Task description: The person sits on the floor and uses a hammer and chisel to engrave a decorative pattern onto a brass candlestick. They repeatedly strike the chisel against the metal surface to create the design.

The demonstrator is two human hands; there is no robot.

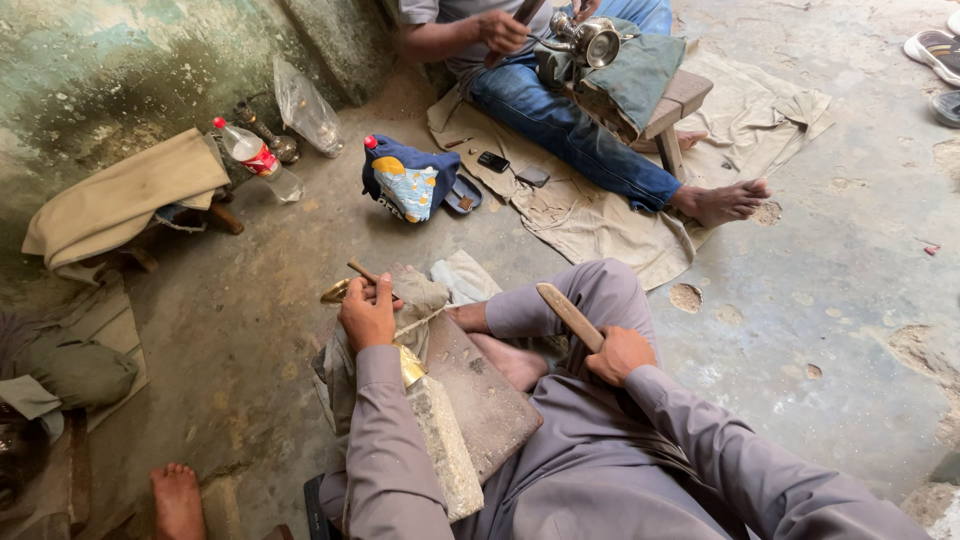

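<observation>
Gripping brass piece (337,291), left hand (368,316) closed; right hand (620,354) clasping wooden stick (568,315).

One bottle (258,158), one clear bag (305,105), two phones (512,168), two sandals (938,70), one blue cap (408,180), perhaps two brass pieces (375,330), and one wooden stick (570,316).

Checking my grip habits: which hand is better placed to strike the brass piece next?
Probably the right hand: it grips the wooden mallet, raised clear. The left hand is pinning the brass piece on the cloth-wrapped rest.
</observation>
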